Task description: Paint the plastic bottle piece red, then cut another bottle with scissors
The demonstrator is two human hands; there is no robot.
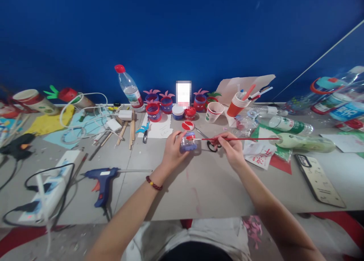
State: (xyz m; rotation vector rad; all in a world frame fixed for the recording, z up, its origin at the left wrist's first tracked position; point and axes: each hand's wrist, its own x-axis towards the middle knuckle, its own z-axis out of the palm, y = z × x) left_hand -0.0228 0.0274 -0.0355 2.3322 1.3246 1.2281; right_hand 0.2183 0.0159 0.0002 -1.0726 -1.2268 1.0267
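Observation:
My left hand point(173, 149) is closed around a small clear plastic pot point(188, 143) with a blue lower half, held just above the grey table point(199, 185). My right hand point(231, 147) pinches a long red paintbrush point(244, 139) that lies level, its tip touching the red-smeared rim of the pot. A red bead bracelet point(154, 183) sits on my left wrist. A round red lid point(188, 125) lies just behind the pot. Black-handled scissors point(211, 144) lie between my hands.
A blue glue gun point(104, 181) and a white power strip point(52, 189) lie at the left. Painted blue and red cups point(166, 105), paint jars, a water bottle point(130, 87) and an orange cup of pens point(236, 105) stand behind. Green bottles point(304, 143) and a phone point(318, 179) lie at the right.

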